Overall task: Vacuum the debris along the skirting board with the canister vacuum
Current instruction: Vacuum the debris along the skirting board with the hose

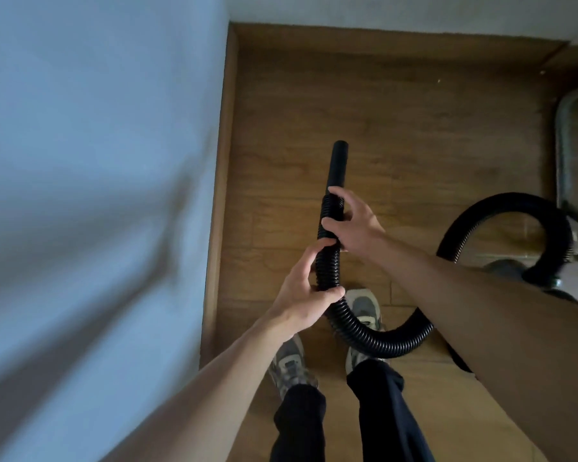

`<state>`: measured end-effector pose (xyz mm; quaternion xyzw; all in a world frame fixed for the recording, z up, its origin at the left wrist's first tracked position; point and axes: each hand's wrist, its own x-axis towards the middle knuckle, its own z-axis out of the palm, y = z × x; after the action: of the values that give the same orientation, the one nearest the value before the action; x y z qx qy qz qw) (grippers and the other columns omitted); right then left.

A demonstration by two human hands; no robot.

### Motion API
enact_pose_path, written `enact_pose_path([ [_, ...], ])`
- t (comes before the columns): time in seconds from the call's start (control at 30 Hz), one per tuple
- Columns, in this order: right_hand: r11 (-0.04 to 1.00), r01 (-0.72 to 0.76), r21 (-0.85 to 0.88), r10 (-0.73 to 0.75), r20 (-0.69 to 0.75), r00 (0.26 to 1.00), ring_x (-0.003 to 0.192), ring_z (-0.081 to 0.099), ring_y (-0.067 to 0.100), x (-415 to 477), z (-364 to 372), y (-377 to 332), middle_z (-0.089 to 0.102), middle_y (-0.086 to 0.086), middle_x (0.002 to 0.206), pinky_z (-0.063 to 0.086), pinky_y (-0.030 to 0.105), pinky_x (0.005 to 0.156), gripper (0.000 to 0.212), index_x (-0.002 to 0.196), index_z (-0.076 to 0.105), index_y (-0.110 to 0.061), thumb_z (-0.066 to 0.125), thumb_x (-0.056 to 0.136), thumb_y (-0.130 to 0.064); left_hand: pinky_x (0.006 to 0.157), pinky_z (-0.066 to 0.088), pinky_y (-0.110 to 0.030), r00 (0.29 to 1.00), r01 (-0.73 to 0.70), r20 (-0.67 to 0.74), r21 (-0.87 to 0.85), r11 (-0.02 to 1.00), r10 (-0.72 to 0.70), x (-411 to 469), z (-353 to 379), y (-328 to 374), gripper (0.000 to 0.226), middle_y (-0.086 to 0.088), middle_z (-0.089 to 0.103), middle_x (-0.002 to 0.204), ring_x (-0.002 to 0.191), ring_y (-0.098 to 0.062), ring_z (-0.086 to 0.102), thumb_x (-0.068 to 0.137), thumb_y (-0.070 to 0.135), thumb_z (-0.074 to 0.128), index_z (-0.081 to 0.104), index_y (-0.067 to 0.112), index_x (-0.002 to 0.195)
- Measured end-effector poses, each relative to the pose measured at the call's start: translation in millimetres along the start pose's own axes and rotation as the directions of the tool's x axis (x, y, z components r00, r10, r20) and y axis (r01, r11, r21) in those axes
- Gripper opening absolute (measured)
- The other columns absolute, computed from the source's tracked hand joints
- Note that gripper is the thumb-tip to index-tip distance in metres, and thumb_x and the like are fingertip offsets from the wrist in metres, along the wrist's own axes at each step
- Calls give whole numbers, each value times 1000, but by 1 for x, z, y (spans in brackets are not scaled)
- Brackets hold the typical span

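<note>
A black ribbed vacuum hose (374, 341) curves from the right side of the floor up into both my hands. My left hand (301, 291) grips the hose low down. Just above it, my right hand (351, 223) holds the hose near its smooth black nozzle (337, 165), which points away from me over the wooden floor. The wooden skirting board (219, 195) runs along the left wall, a little left of the nozzle. The hose loops back at the right (514, 208) toward a dark canister part (504, 268) that my arm mostly hides.
A pale wall (97, 161) fills the left side. A second skirting board (381, 35) runs along the far wall. A metal frame (563, 145) stands at the right edge. Small specks (439, 81) lie on the floor at far right. My shoes (364, 308) are under the hose.
</note>
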<state>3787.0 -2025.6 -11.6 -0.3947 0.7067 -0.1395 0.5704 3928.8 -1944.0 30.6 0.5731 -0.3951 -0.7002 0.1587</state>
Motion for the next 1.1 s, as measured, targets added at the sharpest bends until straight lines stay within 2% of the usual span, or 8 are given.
enact_pose_path([
  [0.1,999,11,52,-9,-31,999,92,66,18,-18,-24,9,57,-2,115,60,32,66,61,137,42,-45,62,89,-14,97,42,-23,998,-15,55,102,995,9,-2,17,7,70,34,46,123,113,2,51,87,10,71,42,53,134],
  [0.27,989,0,146,16,-109,994,93,67,25,-41,-60,30,58,5,113,62,41,71,58,133,44,-39,64,85,-14,67,33,9,988,-84,147,267,960,46,-5,46,19,70,22,46,128,94,33,41,88,7,70,41,46,139],
  [0.37,984,5,179,23,-157,987,92,66,24,-56,-81,45,58,6,111,59,32,64,59,134,44,-35,66,84,-11,66,38,4,982,-106,183,331,937,47,-6,67,26,70,19,47,130,100,17,49,88,8,70,41,49,136],
  [0.47,974,6,227,35,-176,984,94,68,29,-67,-99,60,61,11,111,62,42,73,59,128,44,-39,68,81,-11,69,35,-1,975,-130,215,390,911,47,-7,86,30,70,17,49,132,108,0,49,88,12,70,39,52,136],
  [0.67,971,21,239,24,-186,982,80,68,20,-89,-135,82,63,9,102,59,32,66,64,132,43,-39,70,81,-11,80,37,-3,956,-203,284,467,860,71,-5,121,35,71,22,48,126,107,3,49,87,11,71,39,51,135],
  [0.8,955,31,294,38,-225,974,71,67,17,-106,-158,100,62,5,92,60,34,62,60,129,44,-35,70,82,-8,81,40,-2,946,-226,317,490,842,70,-5,150,38,70,36,45,117,101,24,45,85,4,69,44,46,136],
  [0.93,921,3,389,104,-252,962,89,70,27,-126,-180,127,59,7,103,62,47,70,57,124,43,-38,70,83,-9,85,39,-1,921,-259,386,526,810,44,-3,184,42,67,17,54,126,108,5,50,83,0,66,48,39,135],
  [1.1,891,-10,455,186,-343,921,75,69,23,-152,-206,160,60,6,95,63,43,64,57,122,41,-36,70,80,-11,88,35,-1,869,-335,495,571,749,11,-4,232,46,65,8,55,130,114,-3,51,84,2,66,47,31,138],
])
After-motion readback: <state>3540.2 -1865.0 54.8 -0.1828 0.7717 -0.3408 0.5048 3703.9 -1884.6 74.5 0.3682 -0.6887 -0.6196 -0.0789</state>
